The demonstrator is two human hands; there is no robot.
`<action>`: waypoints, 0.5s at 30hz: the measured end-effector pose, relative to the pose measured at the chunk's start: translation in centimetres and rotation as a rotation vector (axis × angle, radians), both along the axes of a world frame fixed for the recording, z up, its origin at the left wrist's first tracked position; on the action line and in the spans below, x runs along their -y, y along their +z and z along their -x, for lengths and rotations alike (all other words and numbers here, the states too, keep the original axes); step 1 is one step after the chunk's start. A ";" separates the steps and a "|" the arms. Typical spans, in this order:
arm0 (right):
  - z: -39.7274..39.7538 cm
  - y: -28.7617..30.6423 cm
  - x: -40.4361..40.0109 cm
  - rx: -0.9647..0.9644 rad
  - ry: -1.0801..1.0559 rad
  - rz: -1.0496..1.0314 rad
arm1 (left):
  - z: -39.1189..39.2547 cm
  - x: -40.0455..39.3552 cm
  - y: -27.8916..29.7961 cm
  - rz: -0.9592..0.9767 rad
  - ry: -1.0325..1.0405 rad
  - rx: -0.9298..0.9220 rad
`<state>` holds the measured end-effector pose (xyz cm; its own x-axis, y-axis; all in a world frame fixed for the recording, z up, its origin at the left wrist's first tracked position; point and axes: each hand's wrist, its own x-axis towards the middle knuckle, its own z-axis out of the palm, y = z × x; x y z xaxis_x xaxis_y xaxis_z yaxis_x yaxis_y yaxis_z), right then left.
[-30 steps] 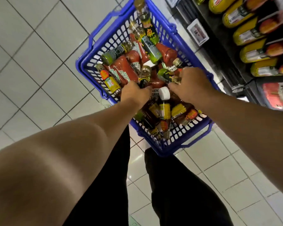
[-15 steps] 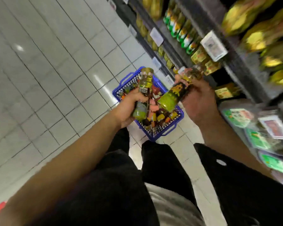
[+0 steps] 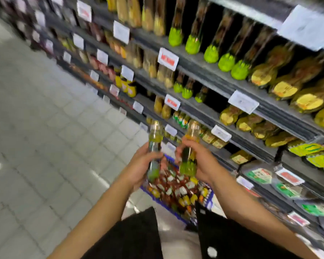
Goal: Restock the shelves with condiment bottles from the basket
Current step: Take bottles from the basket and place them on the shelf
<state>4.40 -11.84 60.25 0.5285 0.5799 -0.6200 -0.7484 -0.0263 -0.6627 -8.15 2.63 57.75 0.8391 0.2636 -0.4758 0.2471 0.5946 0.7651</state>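
- Hands were raised in front of the shelves (image 3: 204, 75), each gripping 1 bottle, both held above the basket (image 3: 207, 200).
- Left hand (image 3: 140, 166) held a green-labelled bottle (image 3: 154, 146) roughly upright, cap toward the shelves; its fingers (image 3: 153, 156) were curled round the middle of the bottle.
- Right hand (image 3: 200, 161) held a second bottle (image 3: 190, 148) just beside the first, also cap up; its fingers (image 3: 181, 146) wrapped the bottle from the right side, with the green lower label showing below them.
- The 2 bottles stood near each other but apart.
- The blue basket sat on the tiled floor (image 3: 45, 146) below the hands, at the foot of the shelves, packed with more condiment bottles (image 3: 176, 187), mostly red and yellow.
- Shelves to the right carried rows of bottles with green bases (image 3: 209, 53) and yellow-labelled packs (image 3: 284, 90), with white price tags (image 3: 167, 58) on the shelf edges.
- Motion blur hid all label text.
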 end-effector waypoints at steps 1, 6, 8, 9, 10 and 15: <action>0.4 0.5 -1.2 0.059 -0.020 0.040 | 0.4 -1.8 0.7 -0.010 -0.041 0.013; 1.6 4.1 -6.4 0.174 -0.122 0.026 | 0.9 -9.7 4.9 -0.130 -0.124 0.002; 1.1 6.5 -7.9 0.245 -0.163 -0.011 | 0.1 -11.8 6.9 -0.166 -0.111 -0.003; 0.7 7.8 -8.6 0.290 -0.183 -0.019 | -0.5 -12.7 7.8 -0.196 -0.098 0.013; 0.2 9.1 -9.2 0.340 -0.199 -0.030 | -1.2 -13.5 8.9 -0.231 -0.085 0.034; -3.3 13.9 -11.8 0.518 -0.306 -0.058 | -5.9 -16.8 13.5 -0.342 -0.116 0.161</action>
<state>7.67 -0.03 74.10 0.9015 0.3788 -0.2094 -0.2959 0.1863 -0.9369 -2.27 19.41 71.22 0.9295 0.2827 -0.2369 0.1585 0.2740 0.9486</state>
